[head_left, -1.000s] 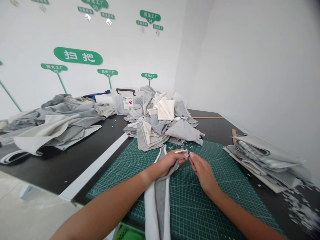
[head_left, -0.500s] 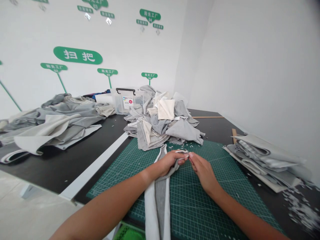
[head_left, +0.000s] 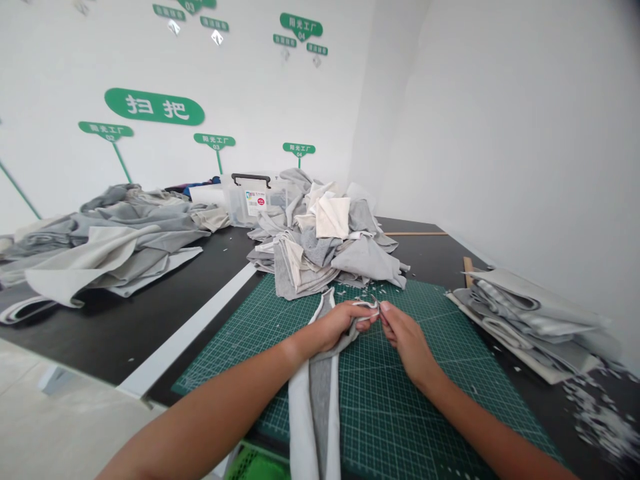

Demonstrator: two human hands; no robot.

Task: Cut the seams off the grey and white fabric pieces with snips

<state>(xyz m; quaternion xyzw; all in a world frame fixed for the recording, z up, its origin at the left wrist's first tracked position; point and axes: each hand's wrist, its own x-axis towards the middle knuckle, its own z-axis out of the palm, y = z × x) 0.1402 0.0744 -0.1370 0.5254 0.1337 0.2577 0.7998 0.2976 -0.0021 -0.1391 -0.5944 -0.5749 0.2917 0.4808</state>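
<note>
A long grey and white fabric strip point(head_left: 315, 400) runs from the near edge up the green cutting mat point(head_left: 430, 393). My left hand point(head_left: 340, 325) is closed on the strip's far end, pinching the white edge. My right hand point(head_left: 407, 340) is closed just to the right of it, fingertips meeting the left fingertips; a small metal tool, perhaps thread snips, shows at the tips. Both hands rest low over the mat.
A heap of grey and cream fabric pieces point(head_left: 325, 243) sits at the mat's far edge. Folded grey pieces point(head_left: 530, 313) are stacked at the right, with white scraps point(head_left: 600, 413) nearby. More fabric point(head_left: 105, 240) lies at the left, and a clear plastic box point(head_left: 247, 200) stands behind.
My hands stay nearly in place; the right fingertips have closed in on the strip's end, where a small metal tip now shows. The view has shifted slightly.
</note>
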